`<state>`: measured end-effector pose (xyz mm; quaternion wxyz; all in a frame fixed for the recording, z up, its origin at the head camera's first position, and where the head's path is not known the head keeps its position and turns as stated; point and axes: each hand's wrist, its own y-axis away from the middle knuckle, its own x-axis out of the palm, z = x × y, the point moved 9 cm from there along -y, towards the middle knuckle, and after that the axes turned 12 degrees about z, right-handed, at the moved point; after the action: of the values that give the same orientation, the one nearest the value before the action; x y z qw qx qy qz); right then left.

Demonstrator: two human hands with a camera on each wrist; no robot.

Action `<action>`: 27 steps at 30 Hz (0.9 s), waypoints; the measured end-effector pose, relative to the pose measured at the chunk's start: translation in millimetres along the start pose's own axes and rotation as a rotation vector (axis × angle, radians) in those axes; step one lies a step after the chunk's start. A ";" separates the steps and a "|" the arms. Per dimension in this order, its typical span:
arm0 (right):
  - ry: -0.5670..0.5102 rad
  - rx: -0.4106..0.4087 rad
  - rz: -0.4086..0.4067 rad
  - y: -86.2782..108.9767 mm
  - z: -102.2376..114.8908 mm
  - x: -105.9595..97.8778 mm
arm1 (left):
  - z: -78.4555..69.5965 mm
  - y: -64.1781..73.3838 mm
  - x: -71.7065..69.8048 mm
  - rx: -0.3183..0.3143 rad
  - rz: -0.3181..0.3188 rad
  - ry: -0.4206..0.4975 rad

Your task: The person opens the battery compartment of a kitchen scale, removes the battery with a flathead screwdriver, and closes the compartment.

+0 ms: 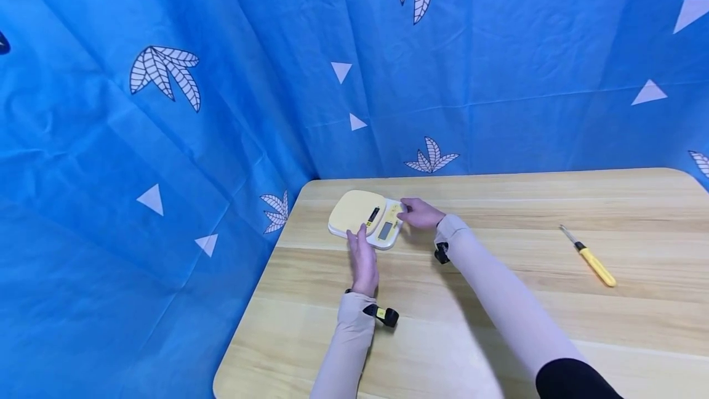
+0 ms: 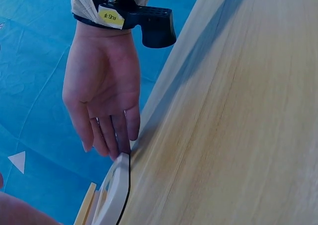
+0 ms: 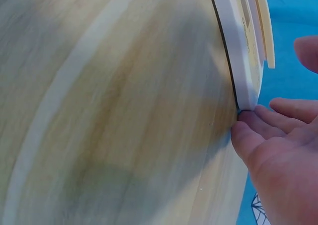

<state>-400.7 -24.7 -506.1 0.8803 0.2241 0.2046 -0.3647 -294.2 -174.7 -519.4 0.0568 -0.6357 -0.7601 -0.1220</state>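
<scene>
A kitchen scale point(image 1: 354, 209) with a cream-yellow platform and white body lies flat near the far left of the table. Its small grey display point(image 1: 385, 230) and yellow button panel face up on the right part. My left hand point(image 1: 364, 265) reaches to the scale's near edge, fingers nearly straight; in the left wrist view its fingertips are right at the white rim point(image 2: 118, 190). On the other side, my right hand point(image 1: 422, 213) is at the scale's right end. The right wrist view has its fingers point(image 3: 248, 140) against the white corner, with the thumb point(image 3: 307, 53) held apart.
A screwdriver point(image 1: 596, 265) with a yellow handle lies on the wooden table point(image 1: 498, 202) at the right. Blue patterned cloth point(image 1: 232, 109) hangs behind the table and along its left side. Each wrist wears a black camera mount point(image 1: 382, 314).
</scene>
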 end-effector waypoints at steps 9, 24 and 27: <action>-0.026 0.009 -0.006 -3.6 -8.1 -1.4 | 2.8 -2.9 3.9 0.001 0.017 0.016; -0.034 0.029 -0.002 -12.9 -13.2 2.0 | 0.5 -6.3 -2.2 0.017 -0.003 0.015; -0.017 0.044 -0.005 -8.6 -11.4 -1.3 | -0.7 -6.3 -2.1 0.017 -0.002 0.012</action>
<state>-410.1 -23.2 -516.9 0.8759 0.2399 0.1898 -0.3732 -299.9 -178.0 -520.0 0.0668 -0.6338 -0.7613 -0.1196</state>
